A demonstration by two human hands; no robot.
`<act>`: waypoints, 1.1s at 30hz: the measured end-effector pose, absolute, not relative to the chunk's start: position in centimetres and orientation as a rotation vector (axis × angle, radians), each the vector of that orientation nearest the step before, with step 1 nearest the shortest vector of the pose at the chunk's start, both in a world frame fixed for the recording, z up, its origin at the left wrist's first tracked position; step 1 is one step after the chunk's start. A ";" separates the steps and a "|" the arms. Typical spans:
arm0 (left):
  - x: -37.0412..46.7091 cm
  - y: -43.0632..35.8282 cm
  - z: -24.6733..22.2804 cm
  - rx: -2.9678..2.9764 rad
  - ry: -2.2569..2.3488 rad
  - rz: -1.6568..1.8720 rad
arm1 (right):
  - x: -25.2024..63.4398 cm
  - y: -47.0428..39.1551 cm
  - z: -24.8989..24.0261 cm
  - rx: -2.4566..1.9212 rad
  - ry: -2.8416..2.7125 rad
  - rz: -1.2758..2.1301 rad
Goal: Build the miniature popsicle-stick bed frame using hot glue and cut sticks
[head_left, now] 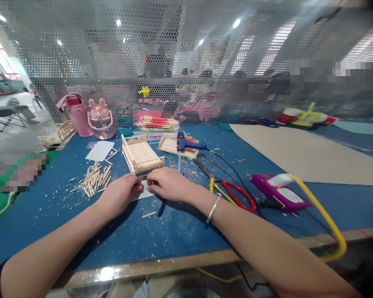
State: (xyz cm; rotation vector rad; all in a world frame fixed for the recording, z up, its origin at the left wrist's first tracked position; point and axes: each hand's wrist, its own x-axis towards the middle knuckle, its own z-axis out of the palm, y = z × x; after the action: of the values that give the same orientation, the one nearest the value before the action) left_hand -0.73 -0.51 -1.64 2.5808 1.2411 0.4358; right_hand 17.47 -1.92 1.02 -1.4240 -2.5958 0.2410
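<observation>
My left hand point(119, 193) and my right hand point(166, 185) meet over a small white paper point(144, 193) on the blue table. Both have curled fingers, pinched close to the front end of a small bed-shaped model made of wooden sticks point(142, 154). What lies between the fingertips is too small and hidden to make out. A second stick model point(170, 145) stands behind to the right, with a blue glue gun point(189, 143) resting at it. Left of the first model lies a pile of short cut sticks point(96, 179).
Red-handled scissors point(238, 195) and yellow-handled pliers point(216, 185) lie right of my right hand, near a purple device point(281, 192) with a yellow cord. A pink bottle point(79, 116), a pink jug point(101, 120) and bundled sticks point(157, 123) stand before a perforated metal screen point(112, 62).
</observation>
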 end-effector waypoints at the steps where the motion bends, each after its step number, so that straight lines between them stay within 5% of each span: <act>1: -0.7 -0.6 -1.6 2.584 1.254 0.456 | 17.4 -2.0 1.0 -1.395 -2.563 0.256; 12: -0.8 -1.4 -0.7 2.276 1.114 0.984 | 16.9 -1.9 0.8 -1.183 -2.033 0.984; 26: 0.4 -2.0 -0.5 1.420 0.887 0.966 | 16.5 -2.2 0.7 -1.022 -1.713 1.463; 29: 0.5 -2.1 -0.2 1.315 0.865 0.967 | 16.8 -2.2 1.3 -1.067 -1.782 1.393; 33: 0.6 -2.3 -0.1 1.173 0.846 1.005 | 18.0 -2.1 2.4 -1.291 -2.255 0.827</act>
State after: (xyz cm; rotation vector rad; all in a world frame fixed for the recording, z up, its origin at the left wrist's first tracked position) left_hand 0.63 -2.26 -0.13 1.1725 0.8460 1.0055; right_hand 17.98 -2.15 2.37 -1.2910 -2.2548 0.8266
